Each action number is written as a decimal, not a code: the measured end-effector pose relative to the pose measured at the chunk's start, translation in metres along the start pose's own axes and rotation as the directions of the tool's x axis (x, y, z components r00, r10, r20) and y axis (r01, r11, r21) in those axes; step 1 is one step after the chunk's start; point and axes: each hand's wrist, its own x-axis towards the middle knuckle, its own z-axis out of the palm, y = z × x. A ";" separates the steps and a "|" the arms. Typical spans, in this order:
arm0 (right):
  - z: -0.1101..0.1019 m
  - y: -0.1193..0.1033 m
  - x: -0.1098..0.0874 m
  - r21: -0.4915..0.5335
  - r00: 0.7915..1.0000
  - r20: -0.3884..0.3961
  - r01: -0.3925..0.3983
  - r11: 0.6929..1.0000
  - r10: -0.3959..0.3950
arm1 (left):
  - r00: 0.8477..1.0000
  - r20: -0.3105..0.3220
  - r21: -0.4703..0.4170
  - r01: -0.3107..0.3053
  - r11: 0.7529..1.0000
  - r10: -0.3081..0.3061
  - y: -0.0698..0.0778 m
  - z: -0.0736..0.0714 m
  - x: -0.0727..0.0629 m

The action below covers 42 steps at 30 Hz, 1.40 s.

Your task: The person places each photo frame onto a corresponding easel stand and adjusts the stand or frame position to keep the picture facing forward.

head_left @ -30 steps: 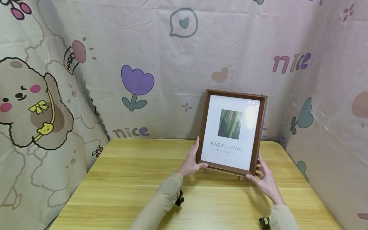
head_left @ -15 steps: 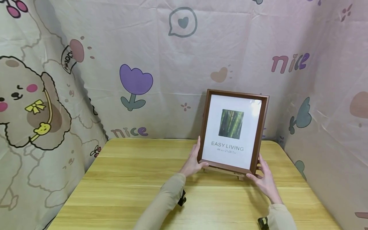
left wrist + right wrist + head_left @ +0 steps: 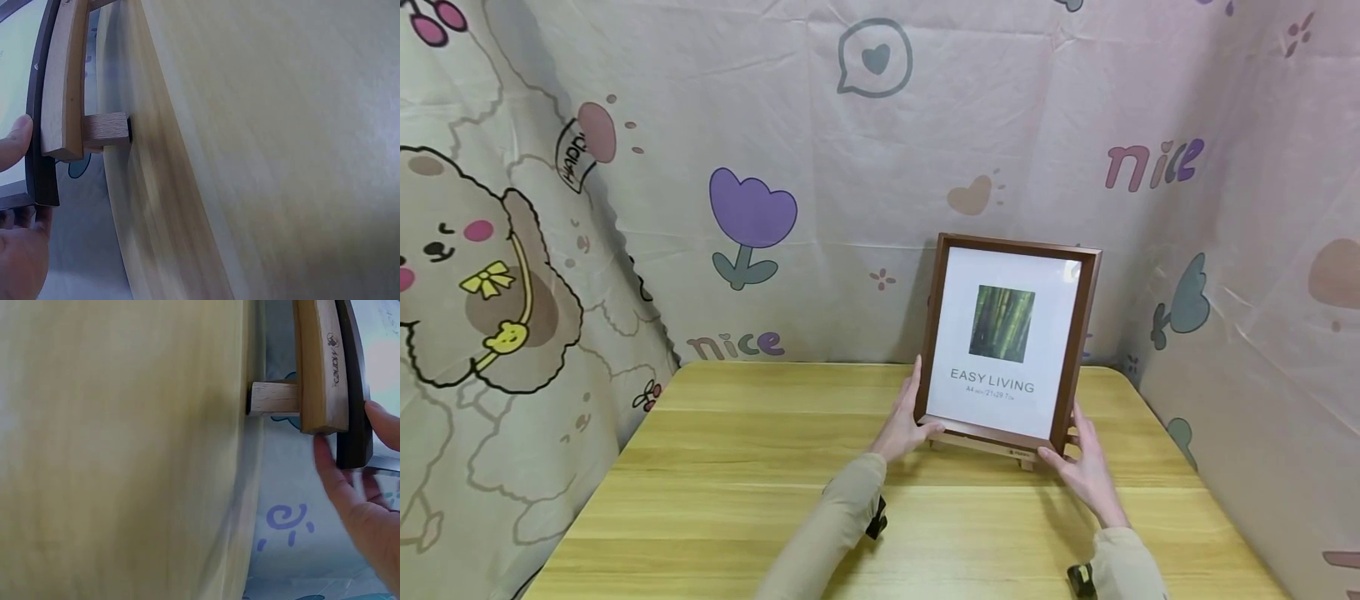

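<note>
A brown picture frame point(image 3: 929, 333) stands tilted back on a small wooden easel point(image 3: 985, 448), whose front ledge shows under its bottom edge. Its white print point(image 3: 955, 325) carries a green bamboo picture and the words EASY LIVING. My left hand point(image 3: 901, 429) grips the lower left corner, thumb on the front, other fingers at the side and partly hidden behind. At the lower right corner my right hand point(image 3: 1088, 471) holds on the same way, thumb in front. In the right wrist view, one right fingertip touches the end of the easel ledge point(image 3: 322, 369).
A wood-grain table point(image 3: 737, 467) carries the easel near its back edge. Behind it and along both sides hangs a pale cloth backdrop point(image 3: 850, 167) with printed cartoons. Black wrist devices point(image 3: 877, 518) sit at the beige sleeves point(image 3: 827, 525).
The frame's lower right corner has come slightly up and left, and more of the easel ledge with its label now shows. My right hand has shifted slightly left; both hands keep their hold.
</note>
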 end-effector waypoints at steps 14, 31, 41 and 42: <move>0.005 -0.001 0.001 0.039 0.993 0.048 -0.111 0.993 0.109 | 0.987 0.093 -0.028 0.134 0.991 -0.131 -0.013 -0.002 -0.003; 0.009 -0.002 0.006 0.000 0.985 0.062 -0.158 0.987 0.158 | 0.985 0.054 -0.040 0.169 0.985 -0.167 -0.013 0.002 -0.003; 0.010 -0.002 0.006 -0.013 0.979 0.082 -0.187 0.982 0.188 | 0.984 0.048 -0.049 0.176 0.983 -0.174 -0.013 0.003 -0.004; 0.010 -0.002 0.006 -0.014 0.979 0.081 -0.185 0.983 0.186 | 0.984 0.047 -0.050 0.175 0.983 -0.172 -0.012 0.003 -0.004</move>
